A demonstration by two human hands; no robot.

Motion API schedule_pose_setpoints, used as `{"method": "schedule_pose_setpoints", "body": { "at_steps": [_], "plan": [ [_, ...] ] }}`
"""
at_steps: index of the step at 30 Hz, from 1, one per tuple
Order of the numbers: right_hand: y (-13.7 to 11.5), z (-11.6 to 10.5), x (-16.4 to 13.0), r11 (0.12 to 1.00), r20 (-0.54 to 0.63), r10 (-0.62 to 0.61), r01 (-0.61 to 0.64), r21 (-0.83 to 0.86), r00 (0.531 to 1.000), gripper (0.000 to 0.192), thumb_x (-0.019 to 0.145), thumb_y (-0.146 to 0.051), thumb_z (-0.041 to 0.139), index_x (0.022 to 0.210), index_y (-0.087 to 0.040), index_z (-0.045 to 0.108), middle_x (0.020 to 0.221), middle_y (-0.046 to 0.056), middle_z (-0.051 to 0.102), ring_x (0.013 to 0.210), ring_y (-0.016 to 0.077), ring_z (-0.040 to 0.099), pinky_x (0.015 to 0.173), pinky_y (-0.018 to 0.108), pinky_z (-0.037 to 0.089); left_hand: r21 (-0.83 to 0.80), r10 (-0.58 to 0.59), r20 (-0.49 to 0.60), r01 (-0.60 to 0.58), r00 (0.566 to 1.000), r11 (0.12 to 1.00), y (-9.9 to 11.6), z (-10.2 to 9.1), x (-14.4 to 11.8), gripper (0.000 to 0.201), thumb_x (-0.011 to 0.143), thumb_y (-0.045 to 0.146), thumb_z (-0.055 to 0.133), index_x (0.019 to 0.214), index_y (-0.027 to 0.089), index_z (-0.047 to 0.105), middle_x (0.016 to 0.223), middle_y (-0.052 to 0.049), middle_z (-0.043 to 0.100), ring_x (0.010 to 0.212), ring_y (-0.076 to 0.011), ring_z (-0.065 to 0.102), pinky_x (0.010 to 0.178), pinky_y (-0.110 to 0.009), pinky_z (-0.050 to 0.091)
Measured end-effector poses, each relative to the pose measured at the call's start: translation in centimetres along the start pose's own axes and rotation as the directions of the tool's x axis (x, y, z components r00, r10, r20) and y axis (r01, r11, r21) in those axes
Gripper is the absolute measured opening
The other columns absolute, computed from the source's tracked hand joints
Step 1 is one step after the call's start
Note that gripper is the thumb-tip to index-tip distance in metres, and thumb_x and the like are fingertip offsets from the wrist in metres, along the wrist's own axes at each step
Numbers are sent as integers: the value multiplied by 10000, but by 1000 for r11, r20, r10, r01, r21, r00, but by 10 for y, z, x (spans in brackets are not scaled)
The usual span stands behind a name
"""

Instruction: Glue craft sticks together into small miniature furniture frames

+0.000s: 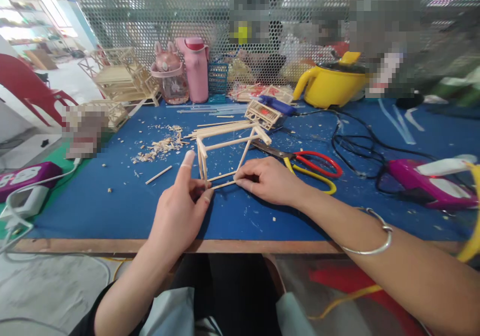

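A small open frame of pale wooden sticks (pixel 232 142) stands on the blue tabletop between my hands. My left hand (pixel 183 201) pinches its near left bottom corner between thumb and fingers, with the index finger pointing up beside the left upright. At the near bottom edge lies a thin wooden stick (pixel 224 184); my right hand (pixel 264 178) pinches its right end. Whether that stick is fixed to the frame, I cannot tell. Scissors (pixel 300 161) with one red and one yellow handle loop lie just behind my right hand.
Stick offcuts (pixel 163 145) and a loose stick (pixel 159 174) lie to the left. Behind the frame are longer sticks (pixel 221 127) and a blue glue gun (pixel 275 105). Black cables (pixel 348 146) cross the right side. A yellow pot (pixel 332 83) and pink bottle (pixel 197 71) stand against the perforated screen.
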State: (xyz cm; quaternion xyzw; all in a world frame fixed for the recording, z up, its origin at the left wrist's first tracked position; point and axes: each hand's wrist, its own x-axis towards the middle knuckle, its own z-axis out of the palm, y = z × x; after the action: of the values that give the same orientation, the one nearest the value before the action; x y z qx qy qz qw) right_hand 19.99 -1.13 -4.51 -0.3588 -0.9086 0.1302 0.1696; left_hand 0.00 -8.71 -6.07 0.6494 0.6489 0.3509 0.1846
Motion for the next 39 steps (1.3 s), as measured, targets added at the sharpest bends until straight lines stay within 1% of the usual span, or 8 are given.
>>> {"method": "schedule_pose_setpoints", "body": {
  "at_steps": [2,4,9,13,19,27,34,39],
  "plan": [
    [1,0,0,1000,8,-2,2,7,1000,192,828,-220,531,848,-172,716,879,44,704,799,154,625,745,252,432,-141,-6,15,8,1000,990,-7,-4,-5,769,788,251,562,1437,263,148,947,-5,702,856,-159,666,785,-303,517],
    [2,0,0,1000,11,-7,6,15,1000,192,827,-218,536,855,-175,721,875,41,703,801,154,625,749,252,432,-196,-13,31,18,999,981,-11,-8,-9,797,792,247,563,1444,286,106,1000,-14,693,889,-158,663,821,-319,518],
    [4,0,2,999,-4,2,-1,40,1000,185,815,-206,553,867,-190,729,864,27,705,793,144,626,744,244,429,-8,-2,29,2,1000,1000,-6,-9,-10,874,744,262,623,1447,291,104,999,-14,694,863,-180,659,810,-360,523],
    [4,1,2,999,-2,8,-8,49,1000,183,814,-210,557,866,-194,731,859,23,707,793,143,626,739,243,426,58,37,17,-38,999,998,-2,-4,-5,854,742,277,624,1442,250,136,948,-10,704,843,-179,665,782,-333,528],
    [3,3,1,997,-10,47,-46,59,999,186,821,-231,551,861,-203,730,890,17,713,814,153,630,740,245,429,86,57,-12,-56,998,995,2,-1,1,706,789,279,564,1405,219,225,874,8,711,813,-163,675,735,-283,518],
    [2,5,1,997,-21,62,-61,52,998,179,816,-234,558,854,-204,730,904,13,717,830,157,635,749,245,437,254,-28,-48,40,998,966,20,7,4,541,750,219,574,1258,225,389,824,8,703,766,-194,667,636,-288,484],
    [2,3,-1,997,-10,59,-59,44,998,185,826,-248,550,865,-215,727,916,12,714,831,156,634,748,243,440,275,-75,-68,91,995,957,21,11,4,623,767,204,540,1336,229,287,826,14,695,783,-196,660,625,-288,460],
    [1,4,1,998,7,49,-49,49,999,194,834,-245,543,878,-198,725,926,35,712,843,162,633,767,249,439,315,-66,-63,83,996,945,21,11,4,595,766,219,541,1317,213,315,830,9,695,766,-205,656,593,-284,437]
  ]
}}
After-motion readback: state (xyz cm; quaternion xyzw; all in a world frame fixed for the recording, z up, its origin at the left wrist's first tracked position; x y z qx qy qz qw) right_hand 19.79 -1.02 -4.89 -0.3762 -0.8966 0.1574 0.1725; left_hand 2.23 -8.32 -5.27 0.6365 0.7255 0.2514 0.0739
